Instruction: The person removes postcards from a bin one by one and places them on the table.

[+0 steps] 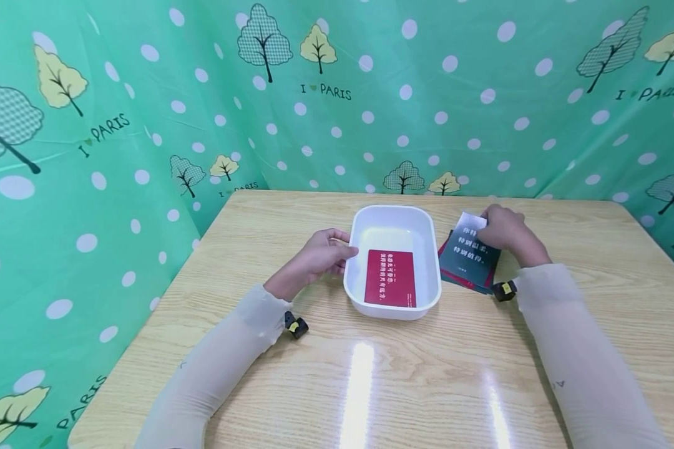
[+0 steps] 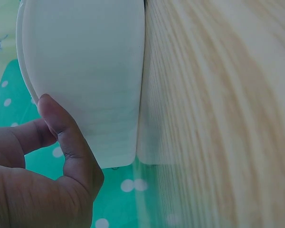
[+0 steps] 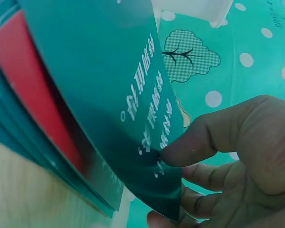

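Observation:
A white plastic tub [image 1: 393, 217] stands on the table with a red card [image 1: 390, 279] printed in white characters lying flat inside. At its left side, my left hand [image 1: 327, 254] holds the rim, thumb at the edge; the tub's outer wall [image 2: 85, 71] fills much of the left wrist view. My right hand [image 1: 505, 229] pinches a dark green card [image 1: 465, 255] by one edge, thumb on the printed face. That card bows up, its edge apart from the stack of red and green cards [image 3: 33, 90] under it.
The wooden table [image 1: 292, 386] carries the tub and, to its right, the card stack. Behind and to the left hangs a green dotted curtain [image 1: 326, 143] with printed trees. Each wrist wears a small black device [image 1: 296, 325].

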Demonstrator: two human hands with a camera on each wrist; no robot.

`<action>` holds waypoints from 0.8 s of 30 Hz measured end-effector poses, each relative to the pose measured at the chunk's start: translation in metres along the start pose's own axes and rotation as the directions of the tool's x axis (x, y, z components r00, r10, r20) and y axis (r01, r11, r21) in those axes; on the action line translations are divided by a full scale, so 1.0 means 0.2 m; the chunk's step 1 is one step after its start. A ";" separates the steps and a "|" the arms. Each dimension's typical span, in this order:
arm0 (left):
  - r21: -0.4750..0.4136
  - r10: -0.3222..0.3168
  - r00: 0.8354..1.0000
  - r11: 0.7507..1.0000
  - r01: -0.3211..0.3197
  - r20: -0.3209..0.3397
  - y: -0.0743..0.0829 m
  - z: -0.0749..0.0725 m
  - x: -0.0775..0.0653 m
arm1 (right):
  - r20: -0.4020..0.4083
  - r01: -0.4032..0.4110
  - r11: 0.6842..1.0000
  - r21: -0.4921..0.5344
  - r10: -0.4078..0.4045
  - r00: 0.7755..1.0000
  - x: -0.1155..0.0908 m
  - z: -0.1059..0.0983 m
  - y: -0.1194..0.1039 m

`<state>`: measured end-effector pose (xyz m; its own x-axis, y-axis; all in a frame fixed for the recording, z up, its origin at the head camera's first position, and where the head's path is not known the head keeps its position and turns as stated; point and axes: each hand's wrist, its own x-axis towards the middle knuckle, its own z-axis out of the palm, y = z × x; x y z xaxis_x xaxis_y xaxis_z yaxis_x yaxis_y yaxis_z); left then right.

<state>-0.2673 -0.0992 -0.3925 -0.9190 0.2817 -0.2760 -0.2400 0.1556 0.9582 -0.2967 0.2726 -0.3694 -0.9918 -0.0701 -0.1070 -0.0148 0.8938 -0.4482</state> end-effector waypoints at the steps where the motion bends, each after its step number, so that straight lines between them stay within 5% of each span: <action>1: 0.001 0.000 1.000 1.000 0.000 -0.001 0.00 0.00 0.00 | 0.011 -0.002 1.000 -0.006 0.002 1.000 0.00 0.00 0.01; 12: 0.007 0.001 1.000 1.000 -0.001 0.004 0.00 0.00 -0.01 | 0.122 -0.035 0.999 0.003 0.035 0.992 0.00 0.03 0.04; 24: 0.009 -0.002 1.000 1.000 0.002 -0.002 0.01 0.01 -0.01 | 0.087 -0.024 0.999 -0.047 0.028 0.996 0.01 0.05 0.05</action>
<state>-0.2659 -0.0984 -0.3907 -0.9190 0.2797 -0.2777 -0.2392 0.1642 0.9570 -0.2975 0.2764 -0.3821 -0.9770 -0.0828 -0.1963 0.0035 0.9150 -0.4034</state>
